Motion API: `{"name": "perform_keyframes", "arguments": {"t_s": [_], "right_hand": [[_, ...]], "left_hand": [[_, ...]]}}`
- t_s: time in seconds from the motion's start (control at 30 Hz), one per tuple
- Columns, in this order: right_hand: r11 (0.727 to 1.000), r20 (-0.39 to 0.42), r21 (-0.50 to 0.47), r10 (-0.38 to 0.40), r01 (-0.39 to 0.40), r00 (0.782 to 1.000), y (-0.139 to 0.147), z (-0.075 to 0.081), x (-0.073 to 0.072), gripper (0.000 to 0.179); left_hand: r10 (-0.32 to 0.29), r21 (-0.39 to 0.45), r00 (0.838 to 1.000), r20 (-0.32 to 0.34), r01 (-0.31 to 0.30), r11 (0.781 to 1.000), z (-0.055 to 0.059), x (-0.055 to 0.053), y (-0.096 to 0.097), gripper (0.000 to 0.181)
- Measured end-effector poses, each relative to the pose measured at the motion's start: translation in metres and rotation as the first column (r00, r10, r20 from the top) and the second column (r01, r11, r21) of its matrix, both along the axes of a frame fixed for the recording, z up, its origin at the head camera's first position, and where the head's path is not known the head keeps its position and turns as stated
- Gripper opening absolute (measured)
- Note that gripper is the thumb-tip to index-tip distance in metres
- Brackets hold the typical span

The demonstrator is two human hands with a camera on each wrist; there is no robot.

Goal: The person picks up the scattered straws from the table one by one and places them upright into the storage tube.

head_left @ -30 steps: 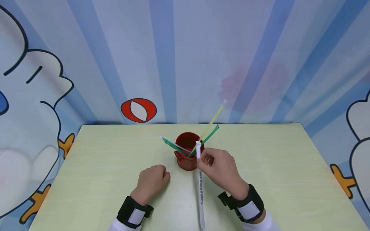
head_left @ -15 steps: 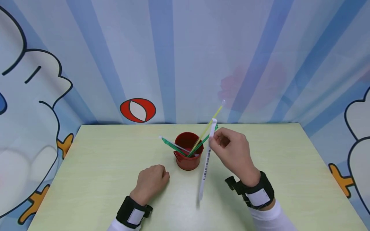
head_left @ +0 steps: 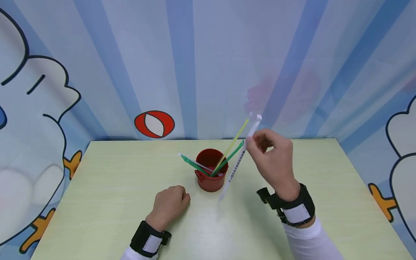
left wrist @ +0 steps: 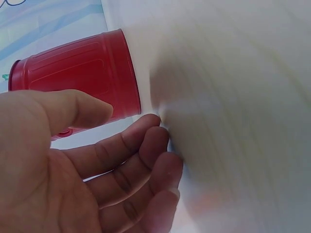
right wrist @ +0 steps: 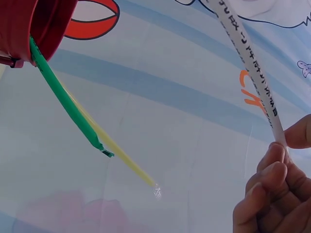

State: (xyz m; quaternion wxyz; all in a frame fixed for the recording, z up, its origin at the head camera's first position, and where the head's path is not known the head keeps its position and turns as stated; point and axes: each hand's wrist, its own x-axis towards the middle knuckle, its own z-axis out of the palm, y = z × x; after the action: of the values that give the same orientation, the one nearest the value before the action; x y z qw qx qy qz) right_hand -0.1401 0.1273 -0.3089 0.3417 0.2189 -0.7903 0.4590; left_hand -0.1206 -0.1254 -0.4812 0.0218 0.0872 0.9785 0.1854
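My right hand (head_left: 273,159) pinches a white paper-wrapped straw (head_left: 237,164) near its upper end, between thumb and fingertips. Black print runs along the wrapper; the straw slants down to the left, raised off the table. Just left of it stands a small red bucket (head_left: 210,185). Several straws lean inside: a yellow one in clear wrap (head_left: 241,131), a green-wrapped one (head_left: 234,150) to the right, another green-wrapped one (head_left: 192,162) and a thin pale one to the left. My left hand (head_left: 169,203) rests on the table before the bucket, fingers loosely curled around nothing.
The pale wooden table (head_left: 130,166) extends to both sides of the bucket. Behind its far edge hangs a blue striped cloth (head_left: 214,72) with cartoon figures. Each wrist wears a black strap (head_left: 297,207) with a camera mount.
My right hand has risen and moved right and away, lifting the white straw from in front of the bucket. The straw now tilts more. My left hand and the bucket stay put.
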Motion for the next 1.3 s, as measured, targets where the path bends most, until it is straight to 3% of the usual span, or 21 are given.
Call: {"name": "perform_keyframes", "arguments": {"t_s": [0.13, 0.43, 0.63, 1.0, 1.3], "right_hand": [[1.0, -0.039, -0.018, -0.024, 0.023, 0.999, 0.001, 0.003, -0.003, 0.005], [0.996, -0.135, -0.074, -0.067, 0.057, 0.989, 0.012, -0.014, -0.025, 0.006], [0.992, -0.144, -0.108, -0.08, 0.065, 0.986, 0.013, -0.015, -0.028, 0.009], [0.982, -0.153, -0.079, -0.181, 0.17, 0.971, 0.006, -0.023, -0.031, 0.007], [0.98, -0.136, -0.005, -0.199, 0.2, 0.971, 0.002, -0.054, -0.04, 0.013]], "left_hand": [[0.0, 0.002, 1.0, -0.002, 0.0, 1.0, 0.0, 0.0, 0.0, 0.029], [0.003, 0.0, 1.0, 0.013, -0.003, 1.0, 0.0, 0.0, -0.001, 0.028], [0.002, 0.003, 1.0, 0.013, -0.002, 1.0, 0.0, 0.0, -0.001, 0.029], [0.002, 0.006, 1.0, 0.028, -0.002, 1.0, 0.0, 0.0, -0.002, 0.029], [0.005, 0.006, 1.0, 0.028, -0.005, 1.0, 0.001, 0.0, -0.002, 0.03]]}}
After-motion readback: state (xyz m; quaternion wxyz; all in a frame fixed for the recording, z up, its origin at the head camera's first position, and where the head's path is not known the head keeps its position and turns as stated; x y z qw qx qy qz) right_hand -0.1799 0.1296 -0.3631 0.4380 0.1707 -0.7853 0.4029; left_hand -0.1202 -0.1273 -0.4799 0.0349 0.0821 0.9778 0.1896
